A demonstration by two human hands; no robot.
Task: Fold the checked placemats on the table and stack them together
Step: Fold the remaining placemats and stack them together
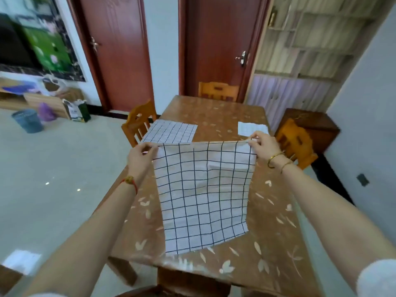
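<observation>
Hold both pinches level and the top edge taut, so the corners meet squarely at the fold. The left hand (140, 155) and right hand (262, 144) each pinch a top corner of the held placemat (203, 196), fingers curled; it hangs over the table (214, 112). A flat placemat (171, 130) and a folded placemat (251, 128) lie beyond.

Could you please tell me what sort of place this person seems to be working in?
Probably a home dining area: a wooden table with wooden chairs around it, two closed interior doors, and a television nearby.
</observation>
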